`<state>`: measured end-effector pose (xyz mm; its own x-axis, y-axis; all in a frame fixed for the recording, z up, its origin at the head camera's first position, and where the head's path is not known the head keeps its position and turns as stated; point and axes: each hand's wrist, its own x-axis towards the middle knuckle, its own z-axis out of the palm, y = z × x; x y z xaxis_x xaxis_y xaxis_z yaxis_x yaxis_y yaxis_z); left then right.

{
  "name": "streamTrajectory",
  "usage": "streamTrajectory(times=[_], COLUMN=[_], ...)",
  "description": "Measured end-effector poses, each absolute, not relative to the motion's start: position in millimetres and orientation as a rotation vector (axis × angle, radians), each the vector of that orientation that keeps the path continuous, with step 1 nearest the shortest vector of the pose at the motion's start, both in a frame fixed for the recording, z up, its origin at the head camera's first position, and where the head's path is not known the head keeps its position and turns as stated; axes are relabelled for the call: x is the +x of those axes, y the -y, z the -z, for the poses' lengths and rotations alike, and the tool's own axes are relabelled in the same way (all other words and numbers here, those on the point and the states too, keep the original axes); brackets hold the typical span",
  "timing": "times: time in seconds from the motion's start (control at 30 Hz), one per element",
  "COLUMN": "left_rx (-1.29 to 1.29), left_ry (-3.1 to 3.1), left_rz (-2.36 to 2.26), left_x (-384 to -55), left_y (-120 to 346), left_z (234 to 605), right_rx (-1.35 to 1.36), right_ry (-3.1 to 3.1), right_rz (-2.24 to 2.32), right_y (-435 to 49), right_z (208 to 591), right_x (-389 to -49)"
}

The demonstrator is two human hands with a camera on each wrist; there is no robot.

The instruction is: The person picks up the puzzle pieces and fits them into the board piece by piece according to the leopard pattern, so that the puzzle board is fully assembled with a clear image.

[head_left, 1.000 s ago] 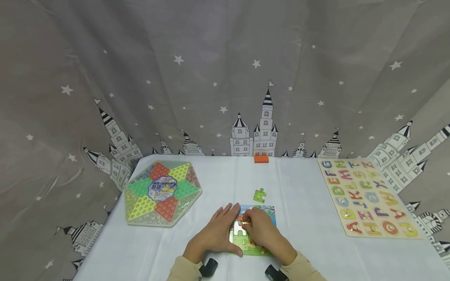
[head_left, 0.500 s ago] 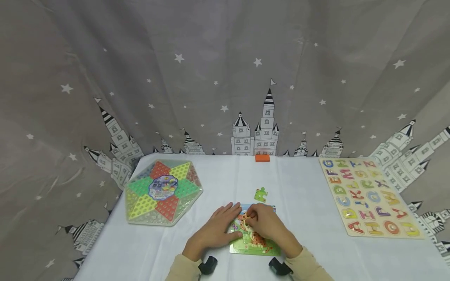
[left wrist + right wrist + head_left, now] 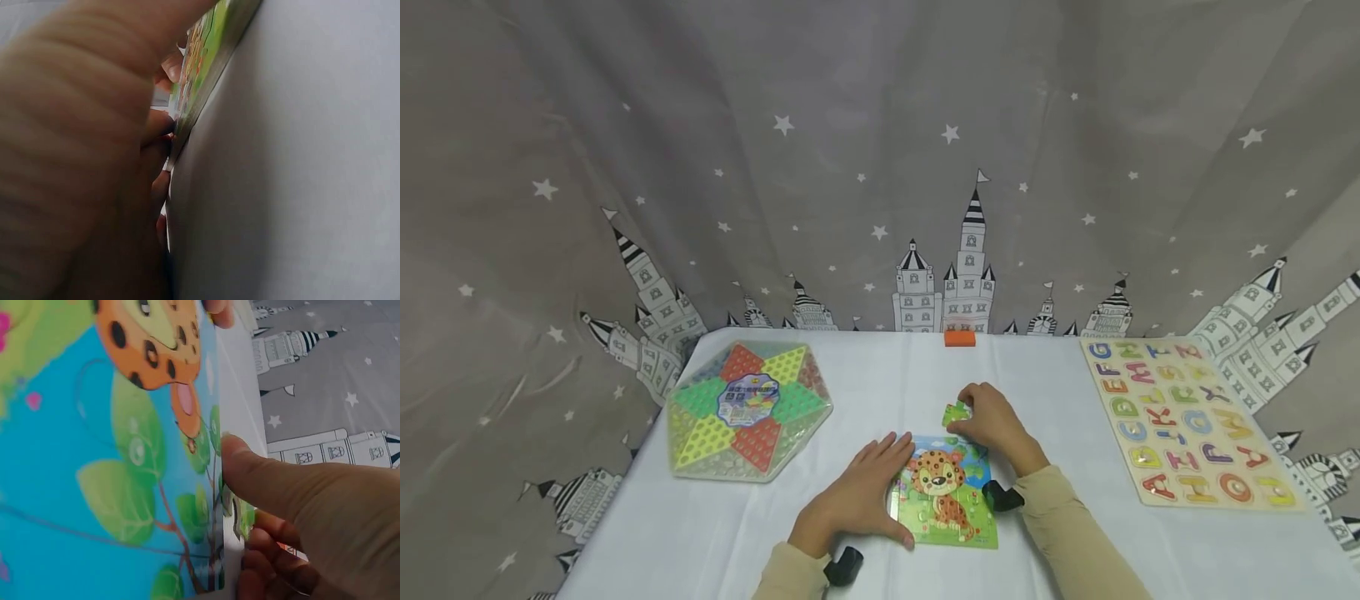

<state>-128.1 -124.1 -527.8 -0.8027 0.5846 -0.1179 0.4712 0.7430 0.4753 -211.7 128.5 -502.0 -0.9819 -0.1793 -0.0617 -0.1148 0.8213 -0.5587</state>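
A jigsaw puzzle with a spotted leopard cub on green grass and blue sky lies flat on the white table. My left hand rests along its left side, fingers extended and thumb at the lower left edge; the left wrist view shows the puzzle's thick edge beside the palm. Beyond the puzzle's far edge, my right hand pinches a loose green jigsaw piece between thumb and fingers. Up close in the right wrist view, the piece is partly hidden by the thumb.
At the left lies a hexagonal Chinese checkers set in clear packaging. A wooden alphabet board is at the right. An orange block sits at the table's back edge, before a grey castle-print curtain.
A piece went into the gap in the puzzle, and the cub picture now shows whole there. My right hand then moved away to the loose green piece; my left hand stayed put.
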Motion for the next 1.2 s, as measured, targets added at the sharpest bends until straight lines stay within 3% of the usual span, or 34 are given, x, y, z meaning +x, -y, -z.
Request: streamTrajectory(times=[0.23,0.6,1.2], left_rx=[0.823,0.841,0.826], left_ry=[-2.663,-2.634,-2.645], left_rz=[-0.625,-0.683,-0.666], left_x=[-126,-125,-121], left_y=[120,123,121], left_z=[522,519,522], right_rx=[-0.166,-0.705,-0.779], right_ry=[-2.757,-2.483,-2.716], right_rz=[1.243,1.191,1.026], right_y=[-128,-95,-79], right_z=[500,503,510], right_x=[-194,-126,-95])
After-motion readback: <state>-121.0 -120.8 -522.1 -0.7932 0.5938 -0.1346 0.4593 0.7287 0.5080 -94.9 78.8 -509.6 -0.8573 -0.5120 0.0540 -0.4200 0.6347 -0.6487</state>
